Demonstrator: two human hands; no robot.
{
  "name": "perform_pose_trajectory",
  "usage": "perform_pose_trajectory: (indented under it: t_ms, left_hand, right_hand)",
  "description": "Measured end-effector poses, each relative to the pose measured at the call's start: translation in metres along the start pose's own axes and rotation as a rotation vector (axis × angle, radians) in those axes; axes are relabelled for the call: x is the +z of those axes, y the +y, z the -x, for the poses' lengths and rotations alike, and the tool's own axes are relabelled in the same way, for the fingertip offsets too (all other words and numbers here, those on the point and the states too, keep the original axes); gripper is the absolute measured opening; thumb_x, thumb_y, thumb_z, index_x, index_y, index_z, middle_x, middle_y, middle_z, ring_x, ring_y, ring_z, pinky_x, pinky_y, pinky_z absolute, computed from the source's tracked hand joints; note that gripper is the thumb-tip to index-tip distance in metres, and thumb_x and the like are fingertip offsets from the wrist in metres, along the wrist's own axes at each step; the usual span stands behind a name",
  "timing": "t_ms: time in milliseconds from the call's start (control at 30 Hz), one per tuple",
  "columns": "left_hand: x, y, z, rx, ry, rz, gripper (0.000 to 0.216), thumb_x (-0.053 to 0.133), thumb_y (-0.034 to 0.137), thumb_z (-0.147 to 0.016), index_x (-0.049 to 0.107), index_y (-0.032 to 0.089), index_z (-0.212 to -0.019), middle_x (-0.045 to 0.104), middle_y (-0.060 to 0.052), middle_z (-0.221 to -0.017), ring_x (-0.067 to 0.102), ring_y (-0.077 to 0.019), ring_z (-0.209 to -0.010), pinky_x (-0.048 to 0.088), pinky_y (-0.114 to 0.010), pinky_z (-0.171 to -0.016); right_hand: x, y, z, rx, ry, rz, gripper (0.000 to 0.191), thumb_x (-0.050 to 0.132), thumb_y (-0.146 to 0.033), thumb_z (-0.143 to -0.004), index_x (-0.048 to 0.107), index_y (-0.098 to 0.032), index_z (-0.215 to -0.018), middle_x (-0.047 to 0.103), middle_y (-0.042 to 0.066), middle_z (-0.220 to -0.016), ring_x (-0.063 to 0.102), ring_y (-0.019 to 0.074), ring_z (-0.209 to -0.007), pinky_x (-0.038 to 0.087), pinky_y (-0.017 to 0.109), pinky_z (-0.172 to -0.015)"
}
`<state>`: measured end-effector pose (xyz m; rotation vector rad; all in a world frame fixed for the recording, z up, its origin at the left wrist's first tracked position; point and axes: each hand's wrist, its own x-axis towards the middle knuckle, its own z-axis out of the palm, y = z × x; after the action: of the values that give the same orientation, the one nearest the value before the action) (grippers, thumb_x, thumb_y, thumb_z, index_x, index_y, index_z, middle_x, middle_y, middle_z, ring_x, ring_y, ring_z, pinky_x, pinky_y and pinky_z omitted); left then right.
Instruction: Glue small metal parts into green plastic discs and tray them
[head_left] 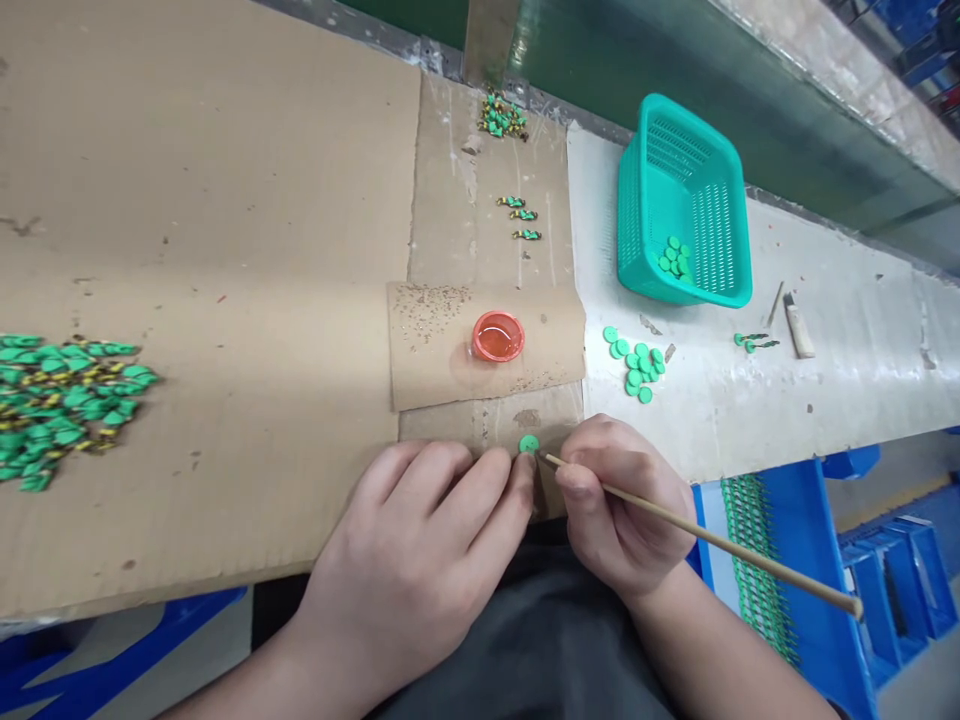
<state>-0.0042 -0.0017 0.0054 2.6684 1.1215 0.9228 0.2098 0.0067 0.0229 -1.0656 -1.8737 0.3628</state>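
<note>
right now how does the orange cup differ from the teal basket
The orange cup is small and round, the teal basket far larger and rectangular. The cup stands on cardboard, the basket on the white bench top. The cup holds glossy liquid, the basket green discs. Both are open-topped.

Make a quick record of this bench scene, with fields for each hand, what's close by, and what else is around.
left hand: fingertips beside a green disc
right hand: holds a thin wooden stick, tip near the disc
close by: orange cup of liquid on cardboard
around: teal plastic basket with green discs; loose green discs; green-and-gold pieces
</note>
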Motion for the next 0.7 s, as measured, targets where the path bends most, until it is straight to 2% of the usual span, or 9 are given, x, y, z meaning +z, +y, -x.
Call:
perform_pose_trajectory:
  t_ms: [433,567,700]
  left_hand:
    - [-0.001,0.000,-0.002,-0.007,-0.008,0.012,0.018,0.074,0.016,-0.111,0.080,0.014,-0.127,0.083,-0.005,-0.109,0.061,-0.0283,-0.094,0.047,-0.049,-0.082]
    - [-0.001,0.001,0.000,-0.003,-0.014,0.002,0.021,0.077,0.016,-0.110,0.080,0.012,-0.130,0.083,-0.005,-0.110,0.062,-0.0278,-0.096,0.048,-0.049,-0.083]
    - [-0.001,0.001,0.000,-0.003,-0.005,-0.008,0.021,0.076,0.016,-0.110,0.080,0.012,-0.130,0.083,-0.005,-0.109,0.060,-0.0270,-0.093,0.047,-0.049,-0.081]
  right_hand:
    - [0.002,0.002,0.002,0.022,0.026,-0.041,0.016,0.065,-0.012,-0.115,0.066,-0.024,-0.105,0.068,-0.001,-0.081,0.062,0.0162,-0.065,0.060,0.033,-0.060]
    - [-0.001,0.002,0.002,0.064,0.096,-0.069,0.011,0.067,-0.016,-0.116,0.068,-0.025,-0.110,0.071,-0.001,-0.082,0.067,0.0169,-0.064,0.062,0.033,-0.058]
    - [-0.003,0.001,-0.017,0.074,0.178,-0.062,0.012,0.069,-0.018,-0.116,0.070,-0.025,-0.107,0.072,-0.002,-0.081,0.070,0.0167,-0.064,0.061,0.032,-0.058]
